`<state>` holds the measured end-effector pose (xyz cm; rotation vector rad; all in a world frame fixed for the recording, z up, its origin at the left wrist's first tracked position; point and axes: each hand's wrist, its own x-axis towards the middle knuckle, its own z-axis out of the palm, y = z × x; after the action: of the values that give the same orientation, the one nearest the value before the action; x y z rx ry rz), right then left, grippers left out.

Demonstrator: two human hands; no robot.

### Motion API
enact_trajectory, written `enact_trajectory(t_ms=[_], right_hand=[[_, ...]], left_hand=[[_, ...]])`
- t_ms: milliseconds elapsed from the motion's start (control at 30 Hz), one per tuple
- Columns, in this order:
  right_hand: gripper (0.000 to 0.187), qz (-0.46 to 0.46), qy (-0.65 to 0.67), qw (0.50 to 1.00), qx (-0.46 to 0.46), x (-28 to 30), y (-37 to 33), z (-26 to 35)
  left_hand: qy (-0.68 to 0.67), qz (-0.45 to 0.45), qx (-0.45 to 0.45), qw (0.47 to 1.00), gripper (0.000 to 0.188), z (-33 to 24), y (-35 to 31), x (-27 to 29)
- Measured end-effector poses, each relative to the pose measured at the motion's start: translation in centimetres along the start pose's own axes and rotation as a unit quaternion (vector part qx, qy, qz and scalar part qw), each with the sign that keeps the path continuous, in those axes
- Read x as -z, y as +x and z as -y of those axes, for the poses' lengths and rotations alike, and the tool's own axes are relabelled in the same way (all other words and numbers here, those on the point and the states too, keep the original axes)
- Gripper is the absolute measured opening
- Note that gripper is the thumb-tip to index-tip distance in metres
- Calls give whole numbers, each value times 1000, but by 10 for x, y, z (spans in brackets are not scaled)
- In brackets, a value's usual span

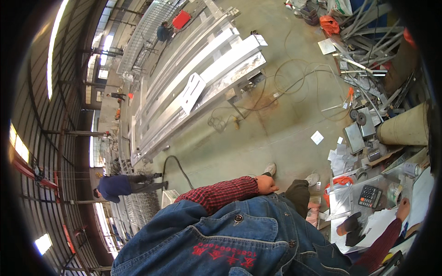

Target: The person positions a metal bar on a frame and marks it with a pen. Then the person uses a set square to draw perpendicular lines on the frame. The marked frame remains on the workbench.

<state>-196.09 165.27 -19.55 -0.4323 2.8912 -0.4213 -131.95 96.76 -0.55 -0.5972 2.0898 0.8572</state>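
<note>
My left hand (pixel 266 185) rests low against my body at the top of my thigh, below a red checked sleeve. Its fingers lie loosely stretched, with nothing visible in them. Out to the right, my right hand (pixel 403 209) is over the cluttered worktable, beside a white sheet (pixel 420 195). Its fingers are too small and dark near the rim to read. Left of it on the table are a black calculator (pixel 369 196) and a roll of tape (pixel 394 192). More white papers (pixel 380 221) lie nearer me, partly under a dark rounded object (pixel 352 227).
Long pale metal beams (pixel 221 57) lie on a rack ahead, with a marked white sheet (pixel 192 93) on them. A hose (pixel 294 78) loops across the floor. Metal scrap (pixel 368 50) piles up at far right. A person in dark blue (pixel 115 187) stands at left.
</note>
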Motion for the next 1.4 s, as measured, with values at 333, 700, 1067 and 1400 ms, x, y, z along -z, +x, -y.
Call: enact_trajectory(t_ms=[333, 700, 1067, 1400], right_hand=[[32, -143, -165, 976, 4, -33, -221, 116], [84, 147, 171, 857, -463, -191, -403, 305], [21, 137, 595, 631, -478, -236, -425, 290], [26, 197, 464, 860, -76, -172, -411, 475]], left_hand=[[-140, -1, 16, 990, 59, 88, 11, 0], [-31, -4, 7, 1000, 65, 190, -33, -34], [-130, -23, 129, 983, 65, 140, -72, -69], [-213, -272, -29, 938, 50, 190, -96, -37]])
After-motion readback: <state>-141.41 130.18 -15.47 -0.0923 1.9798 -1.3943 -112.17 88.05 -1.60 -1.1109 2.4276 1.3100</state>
